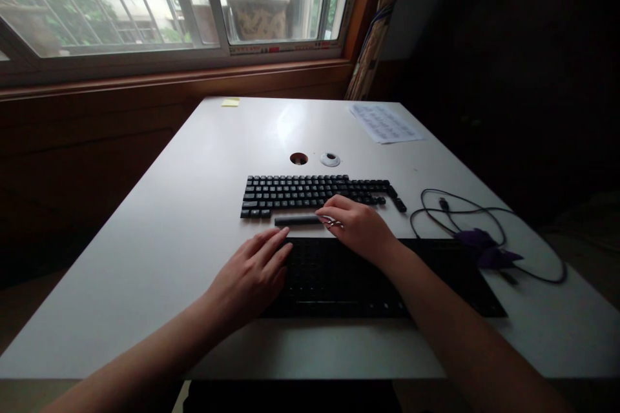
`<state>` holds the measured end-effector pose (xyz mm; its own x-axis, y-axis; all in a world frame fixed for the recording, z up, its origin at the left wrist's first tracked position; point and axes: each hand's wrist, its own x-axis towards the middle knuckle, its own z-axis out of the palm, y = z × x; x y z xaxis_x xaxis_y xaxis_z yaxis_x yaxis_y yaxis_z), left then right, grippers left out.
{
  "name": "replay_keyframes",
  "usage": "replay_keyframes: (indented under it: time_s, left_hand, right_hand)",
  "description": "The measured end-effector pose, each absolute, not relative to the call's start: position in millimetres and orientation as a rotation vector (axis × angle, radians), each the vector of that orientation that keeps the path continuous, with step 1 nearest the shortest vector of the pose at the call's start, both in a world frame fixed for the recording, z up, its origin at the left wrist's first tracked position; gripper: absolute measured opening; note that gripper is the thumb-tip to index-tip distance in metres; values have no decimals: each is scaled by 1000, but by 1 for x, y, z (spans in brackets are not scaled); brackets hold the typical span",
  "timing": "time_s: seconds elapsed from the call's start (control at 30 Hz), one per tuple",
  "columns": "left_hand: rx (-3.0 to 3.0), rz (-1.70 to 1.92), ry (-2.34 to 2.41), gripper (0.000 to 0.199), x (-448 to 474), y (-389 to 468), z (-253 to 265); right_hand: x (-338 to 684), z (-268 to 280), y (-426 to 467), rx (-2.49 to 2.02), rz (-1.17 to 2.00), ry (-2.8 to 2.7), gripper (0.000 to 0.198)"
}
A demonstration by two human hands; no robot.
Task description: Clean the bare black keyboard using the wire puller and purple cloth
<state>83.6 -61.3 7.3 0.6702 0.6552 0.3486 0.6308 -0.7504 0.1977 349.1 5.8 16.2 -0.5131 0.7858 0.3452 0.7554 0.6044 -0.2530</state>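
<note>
My left hand (256, 268) lies with outstretched fingers on the left part of a black keyboard base (339, 284), whose key area looks stripped of keycaps. My right hand (356, 226) reaches over the base's back edge, its fingers pinched at the right end of a long black space bar keycap (298, 220). Under those fingers shows a thin shiny metal piece (332, 222); its kind I cannot make out. Just behind lie black keycaps (295, 190) in rows, set out like a keyboard. My right hand hides part of their front right side.
On the right a black cable (484, 210) lies in loops, with purple material (479, 242) by the base. Behind the keycaps are a round hole (299, 159) and a white ring cover (330, 159). Printed papers (385, 122) and yellow sticky notes (230, 102) lie at the far edge.
</note>
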Motion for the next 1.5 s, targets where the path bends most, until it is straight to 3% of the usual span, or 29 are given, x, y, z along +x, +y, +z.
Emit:
replay_keyframes:
  time_s: [0.33, 0.73, 1.5]
  left_hand:
    - [2864, 396, 1214, 59, 111, -65, 16]
    - [2872, 307, 1347, 72, 120, -56, 2]
    - [2826, 386, 1414, 71, 123, -43, -3]
  right_hand:
    - [344, 23, -3, -1201, -66, -2604, 26]
    - [337, 22, -4, -1262, -17, -2707, 32]
    - [331, 11, 0, -1361, 8, -2664, 43]
